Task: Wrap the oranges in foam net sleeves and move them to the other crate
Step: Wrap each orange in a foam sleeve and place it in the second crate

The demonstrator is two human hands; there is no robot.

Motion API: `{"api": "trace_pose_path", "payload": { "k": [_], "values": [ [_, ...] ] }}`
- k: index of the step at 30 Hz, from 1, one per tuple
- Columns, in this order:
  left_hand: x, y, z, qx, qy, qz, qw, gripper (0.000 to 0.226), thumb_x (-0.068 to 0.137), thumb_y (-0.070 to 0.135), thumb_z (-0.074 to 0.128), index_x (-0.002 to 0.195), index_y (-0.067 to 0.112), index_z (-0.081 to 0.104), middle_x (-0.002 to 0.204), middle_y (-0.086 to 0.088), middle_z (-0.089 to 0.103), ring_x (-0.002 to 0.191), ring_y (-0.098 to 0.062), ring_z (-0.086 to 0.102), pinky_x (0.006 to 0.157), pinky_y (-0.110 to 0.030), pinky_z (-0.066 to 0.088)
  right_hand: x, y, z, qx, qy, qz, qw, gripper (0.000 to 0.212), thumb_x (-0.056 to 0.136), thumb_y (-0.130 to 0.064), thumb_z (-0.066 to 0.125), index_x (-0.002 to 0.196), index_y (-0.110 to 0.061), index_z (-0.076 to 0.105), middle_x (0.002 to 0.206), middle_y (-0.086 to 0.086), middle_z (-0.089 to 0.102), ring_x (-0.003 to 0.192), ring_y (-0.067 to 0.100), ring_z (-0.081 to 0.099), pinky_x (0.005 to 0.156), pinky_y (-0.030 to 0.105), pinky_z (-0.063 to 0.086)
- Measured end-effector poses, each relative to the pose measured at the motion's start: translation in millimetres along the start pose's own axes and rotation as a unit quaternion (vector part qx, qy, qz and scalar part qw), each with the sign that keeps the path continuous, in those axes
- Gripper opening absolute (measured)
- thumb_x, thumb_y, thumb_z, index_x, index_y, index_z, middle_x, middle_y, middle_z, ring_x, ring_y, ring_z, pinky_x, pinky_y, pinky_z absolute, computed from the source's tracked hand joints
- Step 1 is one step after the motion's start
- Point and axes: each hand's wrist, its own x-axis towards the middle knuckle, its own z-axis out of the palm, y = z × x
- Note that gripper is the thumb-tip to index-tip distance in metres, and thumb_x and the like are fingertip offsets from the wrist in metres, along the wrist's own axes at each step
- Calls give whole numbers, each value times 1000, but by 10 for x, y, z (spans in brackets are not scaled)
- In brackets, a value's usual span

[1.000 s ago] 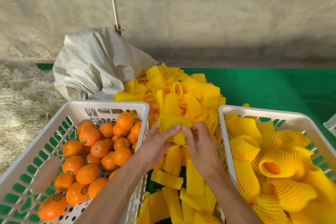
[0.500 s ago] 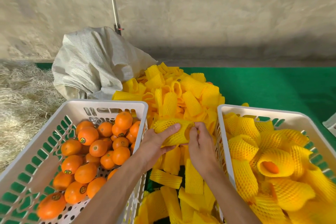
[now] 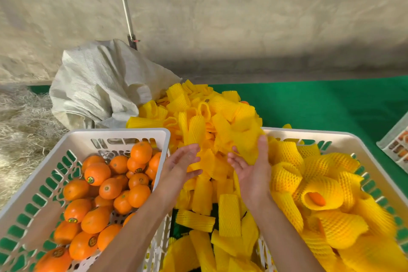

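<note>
Bare oranges (image 3: 97, 173) fill the white crate on the left (image 3: 119, 132). The white crate on the right (image 3: 309, 136) holds several oranges in yellow foam net sleeves (image 3: 322, 194). Between the crates lies a heap of empty yellow sleeves (image 3: 198, 121). My right hand (image 3: 251, 168) holds a bulging, motion-blurred sleeved orange (image 3: 245, 141) between thumb and fingers, by the right crate's near-left corner. The fruit inside is hidden. My left hand (image 3: 181, 165) hovers beside it with straight fingers and holds nothing.
A crumpled white woven sack (image 3: 99, 86) lies behind the left crate, with straw (image 3: 19, 130) to its left. Green matting (image 3: 320, 104) covers the ground on the right. Part of another crate (image 3: 397, 148) shows at the right edge. A thin pole (image 3: 124, 4) leans on the concrete wall.
Both hands were gripping the sleeved orange over the heap. My left hand has let go and opened, and my right hand has carried the orange rightward toward the right crate.
</note>
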Motion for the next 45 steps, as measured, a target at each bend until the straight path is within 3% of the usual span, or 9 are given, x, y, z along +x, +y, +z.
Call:
{"api": "trace_pose_path", "payload": {
  "k": [6,14,18,23,31,34,36,40,45],
  "values": [
    [39,-135,-7,53,22,-135,989,23,99,24,69,115,10,76,124,-7,72,119,-31,66,95,-48,60,86,-205,-220,104,-12,21,994,95,83,-89,30,124,-11,64,116,10,74,74,23,68,76,37,46],
    [64,-197,-74,203,28,-78,976,20,104,27,61,111,15,75,117,0,72,112,-23,68,88,-36,58,12,25,-94,-241,-2,6,970,16,104,-27,56,108,-13,63,105,10,75,68,19,71,61,34,56],
    [15,-352,-97,462,-55,-25,885,28,106,28,58,125,10,66,131,-3,64,120,-20,59,87,-24,41,36,297,-287,-643,-139,2,753,27,104,-25,56,129,-16,58,134,7,58,114,23,61,90,32,49],
    [20,-361,-100,454,-59,-56,887,30,105,33,59,124,10,63,131,-9,62,121,-26,58,88,-28,44,72,471,-397,-832,-271,83,477,41,100,-12,51,141,-15,52,148,10,43,134,33,43,106,43,44],
    [-59,-93,17,325,26,197,924,17,106,20,57,114,14,71,118,2,70,111,-8,64,86,-22,52,-33,591,-401,-910,-250,29,330,33,95,-6,56,126,-17,56,133,9,57,131,30,48,115,47,27],
    [-62,70,-163,346,51,335,875,16,105,17,55,114,12,69,114,1,68,108,-11,63,90,-19,49,-64,536,-360,-903,-247,2,351,1,97,-18,59,98,-17,58,109,7,65,111,29,62,96,39,42],
    [3,82,-433,390,90,337,852,17,106,23,54,115,14,67,114,2,66,106,-11,60,88,-22,47,-48,520,-324,-875,-230,-20,425,22,98,-31,59,83,-18,49,90,3,60,97,28,65,66,30,41],
    [115,-112,-1038,471,157,100,862,21,107,21,50,115,8,65,108,-14,69,93,-31,65,78,-49,57,-25,459,-224,-782,-176,-42,597,33,102,-48,51,110,-17,47,93,4,62,84,25,68,62,35,47],
    [88,-434,-1291,668,44,-134,730,35,99,27,62,133,22,57,152,-16,35,135,-45,40,111,-57,41,-71,435,-140,-669,-182,-38,719,33,101,-52,52,116,-23,44,92,-2,63,62,7,71,51,32,50]
  ]
}}
